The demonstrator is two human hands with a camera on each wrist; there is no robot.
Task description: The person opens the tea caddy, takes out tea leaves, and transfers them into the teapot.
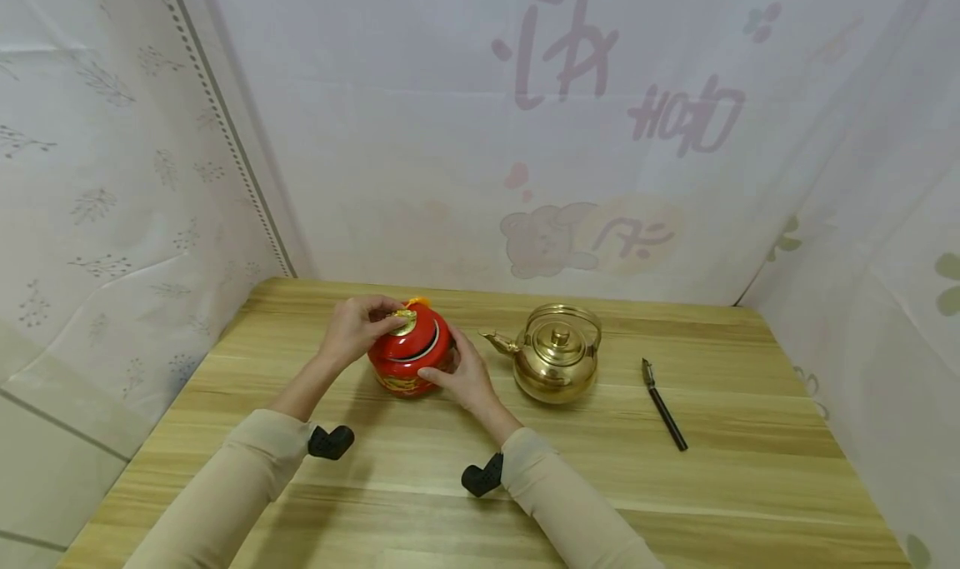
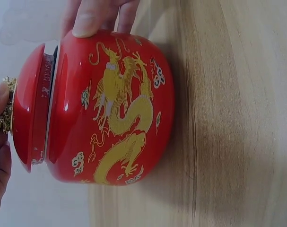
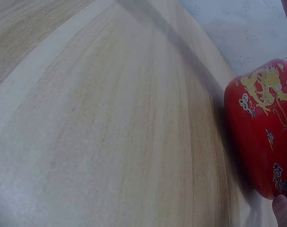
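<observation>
A red lidded jar (image 1: pixel 401 379) with a golden dragon on its side stands on the table, left of centre. My left hand (image 1: pixel 356 329) pinches the gold knob (image 1: pixel 406 322) of the red lid (image 2: pixel 32 106). The lid is tilted, raised on one side, and a dark gap shows between it and the rim in the head view. My right hand (image 1: pixel 469 377) holds the jar's body from the right, thumb in front and fingers behind. In the right wrist view the jar (image 3: pixel 259 137) appears at the right edge, with my thumb (image 3: pixel 283 210) below.
A brass teapot (image 1: pixel 557 369) stands right of the jar, its spout pointing toward my right hand. Farther right lies a black-handled pen-like tool (image 1: pixel 666 415) with a metal tip. The wooden table (image 1: pixel 735 486) meets printed cloth walls (image 1: pixel 375 136) behind and at both sides.
</observation>
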